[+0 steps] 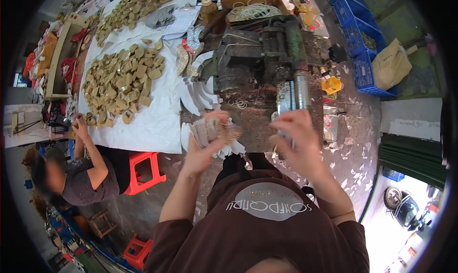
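**Tan and grey bundle (207, 132) in the clasp of the left hand (199, 156), nine o'clock from the right hand (303, 137)**

Layered and rough-looking, gathered over the near left part of a worn bench (255, 113). Left fingers (217, 115) bent along the twelve o'clock side, thumb along the six o'clock side: a full hold, with the bundle filling the space between. Long axis, as far as visible, roughly from nine to three o'clock, brown ragged end towards three, facing the right hand across a gap. Near, but not touching.

Over on that side, blur. Right fingers half curled, parted from the thumb, tips turned towards nine o'clock. Cannot tell about anything pinched there. Nearer to the bundle: plainly the left hand, in direct contact.

By the clock from the bundle: white curved strips (193, 99) at eleven, just beside; a heap of tan blocks (121, 80) on a white sheet (160, 125) at ten; a dark machine (238, 53) at one; a shiny metal cylinder (301, 92) at two, just beyond the right hand. Well apart at nine, a co-worker's hand (82, 127) beside the heap.
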The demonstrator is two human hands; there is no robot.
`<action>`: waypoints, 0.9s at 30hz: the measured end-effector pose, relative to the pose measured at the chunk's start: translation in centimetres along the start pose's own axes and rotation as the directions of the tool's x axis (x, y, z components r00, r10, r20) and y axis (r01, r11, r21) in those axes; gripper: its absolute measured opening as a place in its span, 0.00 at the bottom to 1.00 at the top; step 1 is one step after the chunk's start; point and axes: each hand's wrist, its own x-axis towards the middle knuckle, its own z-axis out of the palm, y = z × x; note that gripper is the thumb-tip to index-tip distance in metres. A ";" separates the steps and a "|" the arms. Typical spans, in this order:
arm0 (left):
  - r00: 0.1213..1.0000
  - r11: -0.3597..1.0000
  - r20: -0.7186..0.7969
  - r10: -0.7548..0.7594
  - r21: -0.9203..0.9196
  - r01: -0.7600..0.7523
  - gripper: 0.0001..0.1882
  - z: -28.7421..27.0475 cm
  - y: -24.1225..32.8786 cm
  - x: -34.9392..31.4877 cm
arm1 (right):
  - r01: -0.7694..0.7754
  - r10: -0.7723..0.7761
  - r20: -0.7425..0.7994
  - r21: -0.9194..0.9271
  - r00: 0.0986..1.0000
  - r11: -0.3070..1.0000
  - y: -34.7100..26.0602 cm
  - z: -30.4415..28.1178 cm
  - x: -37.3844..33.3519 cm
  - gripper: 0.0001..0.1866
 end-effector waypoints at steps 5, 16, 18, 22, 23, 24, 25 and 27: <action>0.996 0.953 0.065 0.068 -0.300 -0.045 0.26 7.8 0.5 1.1 | 0.026 -0.025 -0.157 0.004 0.987 1.000 -0.4 3.2 -0.2 0.12; 0.967 0.928 -0.130 -0.220 0.278 0.248 0.24 6.9 0.5 2.1 | -0.091 0.016 -0.230 -0.319 0.973 0.943 4.5 -6.7 -0.5 0.08; 0.995 0.829 0.035 -0.094 0.556 0.059 0.25 7.5 0.5 2.2 | -0.342 0.344 -0.054 -0.326 0.938 0.881 7.0 -9.4 -1.2 0.05; 0.958 0.679 0.285 0.001 0.703 -0.210 0.31 10.9 0.0 2.4 | -0.394 0.479 0.177 -0.366 0.860 0.843 8.3 -8.2 -1.8 0.05; 0.953 0.674 0.302 -0.014 0.707 -0.214 0.31 11.5 -0.1 2.3 | -0.329 0.407 0.142 -0.386 0.902 0.862 7.9 -7.6 -1.7 0.05; 0.957 0.680 0.283 -0.059 0.714 -0.169 0.30 11.9 -0.1 2.5 | -0.262 0.331 0.108 -0.407 0.938 0.875 7.2 -6.7 -1.5 0.05; 0.958 0.682 0.266 -0.106 0.721 -0.125 0.29 12.0 0.0 2.7 | -0.197 0.251 0.074 -0.426 0.965 0.883 6.7 -6.1 -1.3 0.05; 0.963 0.694 0.240 -0.125 0.714 -0.088 0.28 11.6 0.1 2.9 | -0.236 0.209 -0.111 -0.377 0.972 0.896 7.6 -5.6 -1.6 0.06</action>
